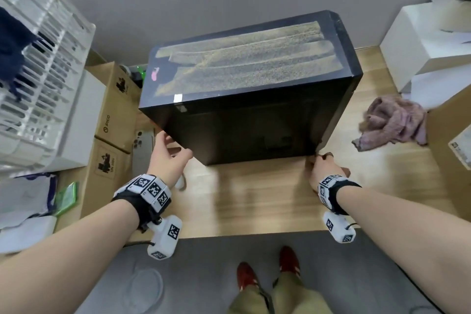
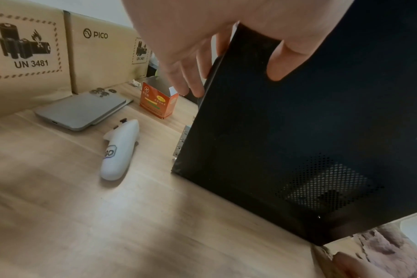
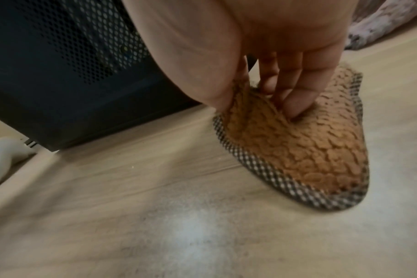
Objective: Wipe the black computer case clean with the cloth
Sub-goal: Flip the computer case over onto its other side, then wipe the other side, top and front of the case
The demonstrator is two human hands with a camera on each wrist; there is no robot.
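Note:
The black computer case stands on the wooden table; its top is coated in yellowish dust with wiped streaks. My left hand is at the case's near-left corner. In the left wrist view the left hand has straight fingers along the rear edge and its thumb on the side panel of the case. My right hand is at the case's near-right bottom corner. There the right hand pinches a brown fleecy cloth with a checked border, which lies on the table beside the case.
A crumpled pink-purple rag lies right of the case. Left of it are a white controller, a phone, a small orange box and cardboard boxes. White boxes stand at the right, a white rack at the far left.

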